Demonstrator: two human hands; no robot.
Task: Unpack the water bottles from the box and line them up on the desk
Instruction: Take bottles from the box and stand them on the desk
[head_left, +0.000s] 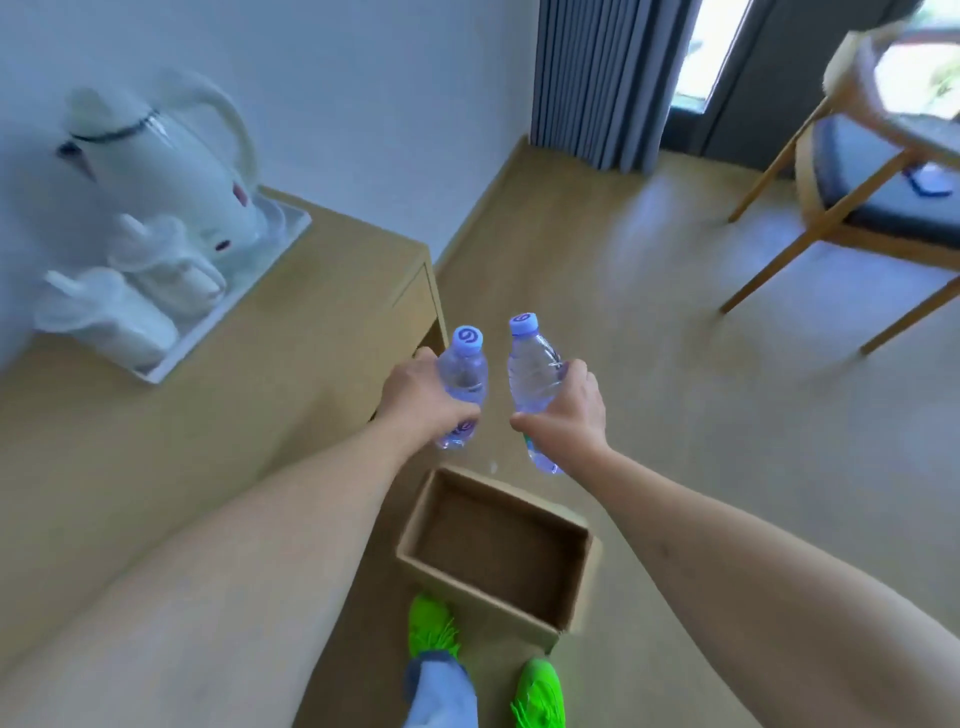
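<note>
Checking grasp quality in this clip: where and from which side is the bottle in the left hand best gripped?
Best around the middle of the body, coming from the side. The left hand already wraps the left bottle there, leaving the cap and base free. The bottle is near upright and round, so a side grip should let it be stood on the desk without regrasping.

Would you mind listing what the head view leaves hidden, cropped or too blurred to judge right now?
- Bottle labels: the left hand and right hand wrap round the middle of each water bottle.
- Kettle and cups: motion blur smears their details.
- Chair: cut off by the right edge.
- Box: near inner wall unseen.
</note>
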